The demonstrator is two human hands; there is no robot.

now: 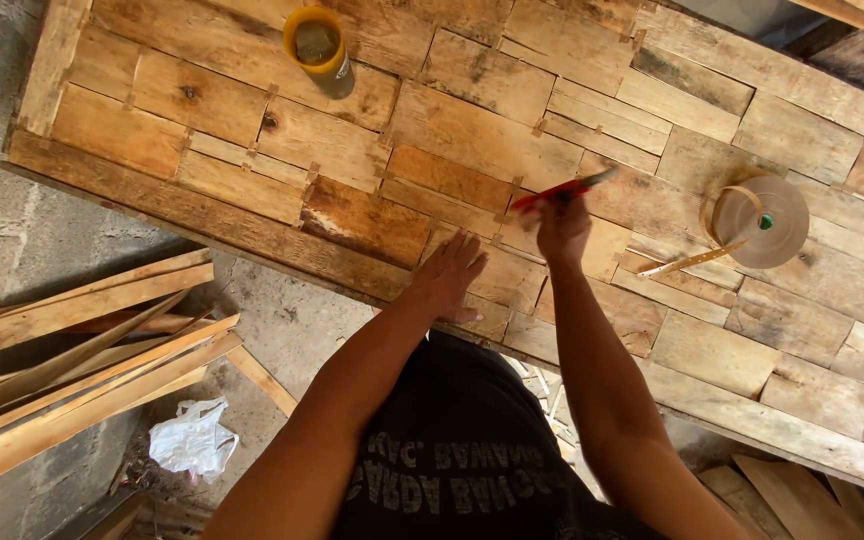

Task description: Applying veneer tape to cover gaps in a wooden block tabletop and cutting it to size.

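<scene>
At nine o'clock, a pile of thin wooden slats (72, 350) lies on the concrete floor (292, 320), with a crumpled white plastic bag (190, 440) near it at seven o'clock. Toward eleven o'clock a yellow cup (314, 40) stands on the patchwork wood table (202, 215), which is made of many small boards fitted side by side. Near the centre, the left hand (449, 275) lies flat on the boards, fingers spread wide and palm down, close to the table's near edge. Just beside it, at one o'clock from it, the right hand (562, 228) is closed around a red pencil (560, 190) whose tip rests over the boards. At three o'clock a roll of wood veneer edging tape (760, 220) lies on the table, well apart from both hands, a loose strip trailing from it.
</scene>
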